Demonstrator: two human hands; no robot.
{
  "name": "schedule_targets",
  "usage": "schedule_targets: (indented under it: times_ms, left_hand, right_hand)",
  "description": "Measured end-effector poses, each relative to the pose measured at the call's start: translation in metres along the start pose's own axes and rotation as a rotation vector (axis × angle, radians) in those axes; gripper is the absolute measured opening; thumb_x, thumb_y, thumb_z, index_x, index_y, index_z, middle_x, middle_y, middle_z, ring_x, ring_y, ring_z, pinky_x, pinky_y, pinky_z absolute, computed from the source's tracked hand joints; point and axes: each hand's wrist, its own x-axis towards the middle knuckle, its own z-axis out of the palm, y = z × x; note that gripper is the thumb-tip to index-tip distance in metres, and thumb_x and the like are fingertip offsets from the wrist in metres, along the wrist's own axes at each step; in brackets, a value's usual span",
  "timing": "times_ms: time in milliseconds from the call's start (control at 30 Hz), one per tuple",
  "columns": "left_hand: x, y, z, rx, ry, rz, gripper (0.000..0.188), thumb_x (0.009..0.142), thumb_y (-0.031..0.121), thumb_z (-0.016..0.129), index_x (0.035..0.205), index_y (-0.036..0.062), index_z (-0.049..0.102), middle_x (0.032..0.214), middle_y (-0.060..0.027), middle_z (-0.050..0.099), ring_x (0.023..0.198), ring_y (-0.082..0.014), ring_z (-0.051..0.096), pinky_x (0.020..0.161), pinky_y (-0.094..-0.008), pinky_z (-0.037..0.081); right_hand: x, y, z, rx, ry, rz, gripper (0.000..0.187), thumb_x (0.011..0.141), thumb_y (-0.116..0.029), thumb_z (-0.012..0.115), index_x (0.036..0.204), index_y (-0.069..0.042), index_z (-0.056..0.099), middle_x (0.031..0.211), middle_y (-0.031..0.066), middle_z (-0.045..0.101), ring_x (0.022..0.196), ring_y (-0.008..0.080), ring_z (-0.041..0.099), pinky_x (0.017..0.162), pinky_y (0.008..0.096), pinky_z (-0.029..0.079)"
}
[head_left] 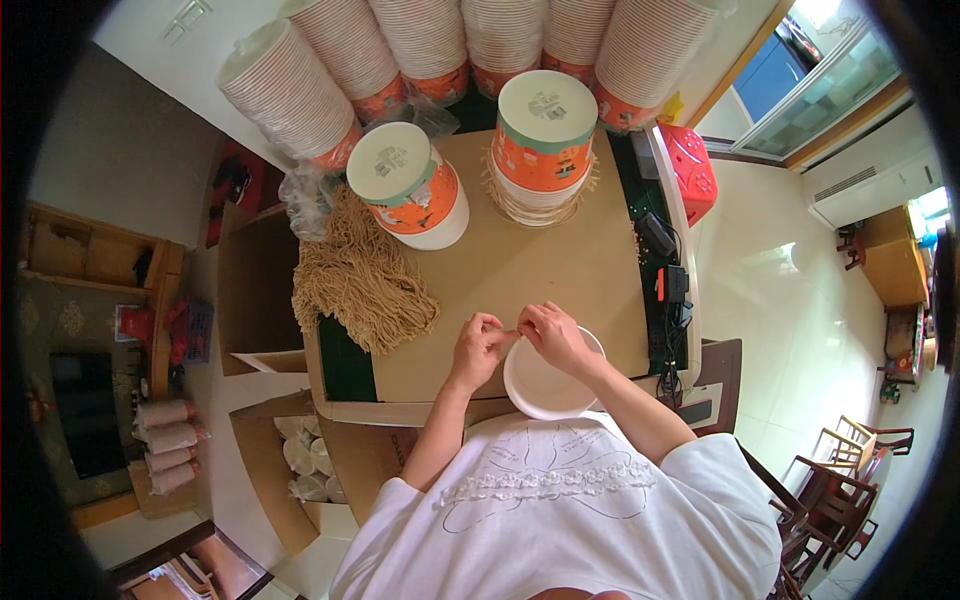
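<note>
A white paper tub (pixel 550 385) stands at the table's near edge, against my shirt, its round opening facing up. My left hand (pixel 482 350) is just left of the tub's rim, fingers pinched together. Over the far left part of the rim is my right hand (pixel 552 335), with its fingers also closed. The fingertips of both hands meet there, and whatever thin thing they pinch is too small to make out. To the left lies a heap of tan strings (pixel 360 270). Two upside-down orange and white tubs stand beyond: a left one (pixel 410 200) and a right stack (pixel 545 150) with strings around its base.
Tall stacks of paper tubs (pixel 420 40) line the table's far side. Black adapters and cables (pixel 672 290) lie along the right edge, near a red stool (pixel 687 175). Open cardboard boxes (pixel 265 290) stand at left; wooden chairs (pixel 835 490) are at lower right.
</note>
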Motion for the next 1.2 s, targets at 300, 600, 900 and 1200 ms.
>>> schedule_targets:
  times_ms: [300, 600, 900, 1200]
  left_hand:
    - [0.005, 0.012, -0.006, 0.274, -0.053, 0.143, 0.024, 0.068, 0.003, 0.063, 0.082, 0.0221, 0.069, 0.085, -0.0003, 0.051, 0.076, -0.0179, 0.052, 0.063, -0.0314, 0.046]
    - [0.003, 0.002, 0.001, -0.032, -0.078, -0.081, 0.006, 0.074, 0.009, 0.064, 0.079, 0.0049, 0.063, 0.084, -0.0011, 0.053, 0.065, -0.0144, 0.055, 0.058, -0.0262, 0.046]
    - [-0.003, -0.011, 0.005, -1.010, -0.207, -0.775, 0.009, 0.085, 0.014, 0.054, 0.086, 0.0086, 0.061, 0.076, 0.0009, 0.061, 0.064, -0.0046, 0.054, 0.053, -0.0182, 0.040]
    - [-0.003, 0.004, 0.003, -1.157, -0.095, -0.938, 0.012, 0.083, 0.022, 0.058, 0.080, 0.0107, 0.061, 0.071, 0.0032, 0.059, 0.058, -0.0053, 0.050, 0.049, -0.0184, 0.036]
  right_hand:
    - [0.001, -0.001, -0.002, 0.020, -0.025, 0.052, 0.006, 0.074, -0.009, 0.057, 0.073, -0.006, 0.053, 0.070, 0.0080, 0.057, 0.070, 0.0268, 0.052, 0.063, 0.0365, 0.045]
    - [0.001, -0.002, 0.000, 0.032, -0.042, 0.070, 0.006, 0.074, -0.010, 0.060, 0.076, -0.005, 0.057, 0.073, 0.0081, 0.058, 0.073, 0.0264, 0.053, 0.066, 0.0351, 0.044]
    - [0.000, -0.008, 0.001, 0.015, -0.033, 0.109, 0.009, 0.073, -0.013, 0.063, 0.075, -0.005, 0.060, 0.076, 0.0085, 0.057, 0.076, 0.0261, 0.055, 0.068, 0.0354, 0.044]
    - [-0.010, -0.011, 0.015, -0.035, 0.177, -0.025, 0.005, 0.070, -0.012, 0.063, 0.072, -0.009, 0.060, 0.077, 0.0050, 0.056, 0.080, 0.0234, 0.053, 0.080, 0.0385, 0.037]
